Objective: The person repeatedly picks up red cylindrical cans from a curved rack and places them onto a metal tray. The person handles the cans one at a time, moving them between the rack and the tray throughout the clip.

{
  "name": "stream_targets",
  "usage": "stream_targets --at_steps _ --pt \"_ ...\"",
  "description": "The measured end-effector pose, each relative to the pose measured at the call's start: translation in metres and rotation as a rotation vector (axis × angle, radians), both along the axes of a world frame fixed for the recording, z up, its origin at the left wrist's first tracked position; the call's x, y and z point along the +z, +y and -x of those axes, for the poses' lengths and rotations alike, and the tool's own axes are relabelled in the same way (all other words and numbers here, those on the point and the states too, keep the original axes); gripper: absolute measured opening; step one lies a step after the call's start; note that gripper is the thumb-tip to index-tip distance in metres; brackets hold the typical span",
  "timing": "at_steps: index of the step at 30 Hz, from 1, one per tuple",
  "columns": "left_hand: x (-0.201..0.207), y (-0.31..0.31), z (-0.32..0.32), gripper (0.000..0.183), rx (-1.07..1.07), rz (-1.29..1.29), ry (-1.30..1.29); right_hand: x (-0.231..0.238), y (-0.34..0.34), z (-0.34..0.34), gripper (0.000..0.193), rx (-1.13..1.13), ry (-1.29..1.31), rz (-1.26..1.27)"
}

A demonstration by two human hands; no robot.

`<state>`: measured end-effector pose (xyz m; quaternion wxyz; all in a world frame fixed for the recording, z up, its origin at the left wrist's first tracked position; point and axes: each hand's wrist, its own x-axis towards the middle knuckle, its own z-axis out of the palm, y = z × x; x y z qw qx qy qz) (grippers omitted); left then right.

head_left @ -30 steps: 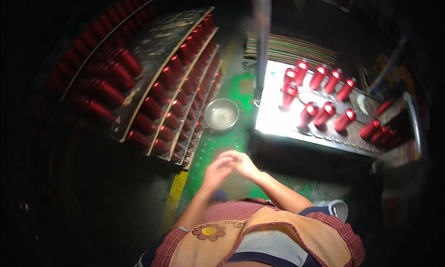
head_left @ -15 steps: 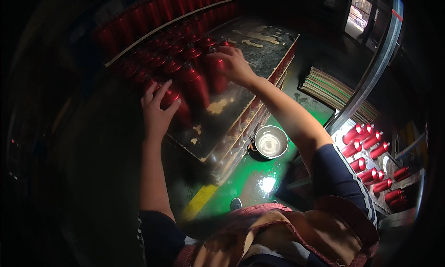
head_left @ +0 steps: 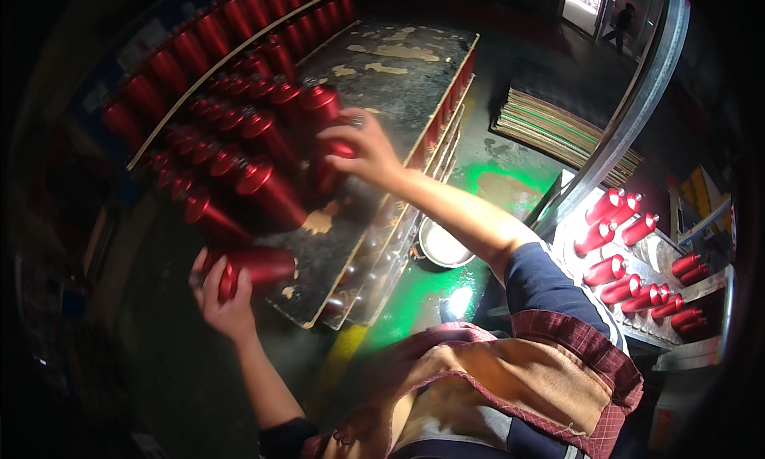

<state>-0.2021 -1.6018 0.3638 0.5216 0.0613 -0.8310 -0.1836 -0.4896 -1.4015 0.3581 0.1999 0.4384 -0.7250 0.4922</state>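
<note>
Close to the near corner of a worn, dark-topped board stack (head_left: 390,76), my left hand (head_left: 221,300) is closed round the top end of a red metal bottle (head_left: 267,266), which leans well over. My right hand (head_left: 362,152), farther off, has its fingers wrapped round the upper part of another red bottle (head_left: 322,178); the fingers partly cover it. Between and beyond my hands, several red bottles (head_left: 269,190) with small fittings on top stand in close rows on the board.
More red bottles (head_left: 191,49) line up behind a pale board edge (head_left: 239,49). A round metal bowl (head_left: 448,244) sits on the wet green floor. At right are a metal post (head_left: 637,112), stacked flat sheets (head_left: 562,128) and a rack of red bottles (head_left: 606,268). A distant person (head_left: 621,27) stands near a doorway.
The view has shifted, with more of the bottle rows showing. My left hand has come nearer to me, its bottle tipped over sideways. My right hand is still at a bottle, lower in the picture.
</note>
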Motion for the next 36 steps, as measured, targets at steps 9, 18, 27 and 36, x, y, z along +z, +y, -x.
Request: stream_targets --at_steps 9,18,27,36 --pt "-0.067 0.161 0.125 0.054 -0.843 -1.638 0.080 -0.075 0.213 0.081 0.055 0.132 -1.128 0.838" --pt "-0.235 0.245 0.340 0.054 -1.048 -2.715 -0.400 -0.169 0.270 0.181 0.045 0.453 -1.945 1.209" --pt "-0.285 0.266 0.432 0.058 -0.959 -3.093 -0.381 -0.225 0.272 0.230 0.057 0.681 -2.012 1.387" --pt "-0.285 0.274 0.444 0.054 -1.081 -3.055 -0.380 -0.202 0.279 0.197 0.072 0.412 -1.849 1.428"
